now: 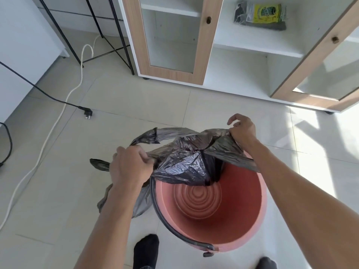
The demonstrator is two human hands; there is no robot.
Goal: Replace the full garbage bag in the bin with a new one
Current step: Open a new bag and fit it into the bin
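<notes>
Your left hand (pixel 130 166) and right hand (pixel 242 131) grip the bag (pixel 180 166) edge; tugging toward 9 o'clock could tear it or tip the bin (pixel 242 200)

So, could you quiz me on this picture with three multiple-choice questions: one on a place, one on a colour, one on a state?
1. Where does the yellow-labelled pack lie?
A) on the floor
B) on a cabinet shelf
C) on a chair

2. What colour is the bin?
A) pink
B) blue
C) green

3. How is the black bag held?
A) by one hand
B) by neither hand
C) by both hands

Answers:
1 B: it lies on a white shelf inside the cabinet.
2 A: its inner wall and ribbed bottom are pink.
3 C: the left hand and the right hand each grip the bag's edge above the bin.
</notes>
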